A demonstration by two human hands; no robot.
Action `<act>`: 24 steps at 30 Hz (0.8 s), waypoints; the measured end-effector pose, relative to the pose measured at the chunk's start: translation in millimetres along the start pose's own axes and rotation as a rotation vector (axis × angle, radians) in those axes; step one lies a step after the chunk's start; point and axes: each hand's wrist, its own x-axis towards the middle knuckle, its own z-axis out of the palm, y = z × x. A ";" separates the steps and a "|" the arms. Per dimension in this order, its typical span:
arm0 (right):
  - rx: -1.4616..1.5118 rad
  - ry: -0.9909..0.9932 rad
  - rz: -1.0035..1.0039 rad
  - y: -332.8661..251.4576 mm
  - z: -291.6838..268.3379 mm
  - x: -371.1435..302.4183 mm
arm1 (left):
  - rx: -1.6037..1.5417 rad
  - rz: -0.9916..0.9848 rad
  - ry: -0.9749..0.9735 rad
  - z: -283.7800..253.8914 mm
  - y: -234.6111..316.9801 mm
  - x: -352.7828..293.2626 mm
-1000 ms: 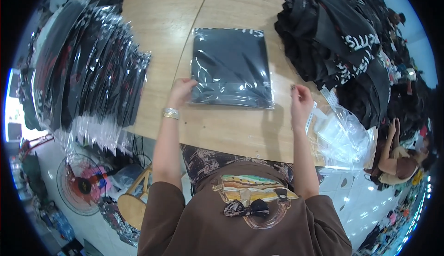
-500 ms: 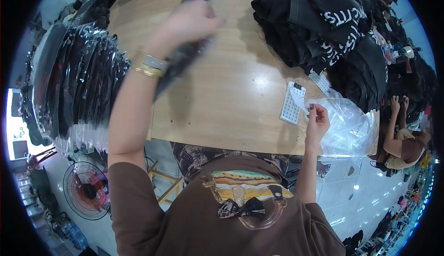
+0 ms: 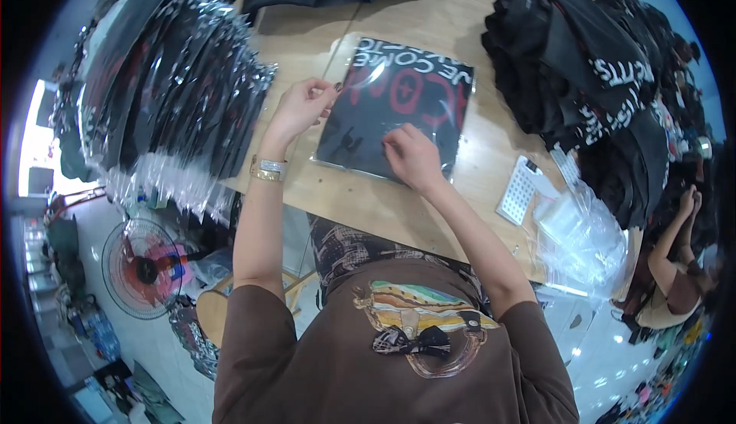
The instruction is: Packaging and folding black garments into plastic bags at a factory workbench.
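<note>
Clear plastic wraps a folded black shirt with red print (image 3: 399,113), lying flat on the wooden surface (image 3: 360,205). The left hand (image 3: 301,108) pinches the bag's left edge with closed fingers. The right hand (image 3: 412,157) presses down on its near part, fingers curled. Left of the left hand lies a stack of bagged shirts (image 3: 165,87).

Your hands rest on the bagged shirt (image 3: 399,113), a flat clear-plastic package, black with red and white print. Left of the bagged shirt stands a stack of bagged garments (image 3: 172,79). Right of it lie a white sticker sheet (image 3: 519,190) and loose clear bags (image 3: 583,232).
</note>
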 end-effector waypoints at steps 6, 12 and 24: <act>-0.279 -0.167 -0.234 -5.5 69.0 40.9 | -0.074 -0.205 0.102 -18.9 -64.2 -4.1; -0.402 -0.513 -0.138 2.2 69.5 45.6 | -0.140 -0.203 0.117 -1.7 -99.7 29.7; 0.226 -0.059 0.138 -8.8 -5.7 25.4 | -0.249 -0.071 -0.224 55.1 -94.9 69.8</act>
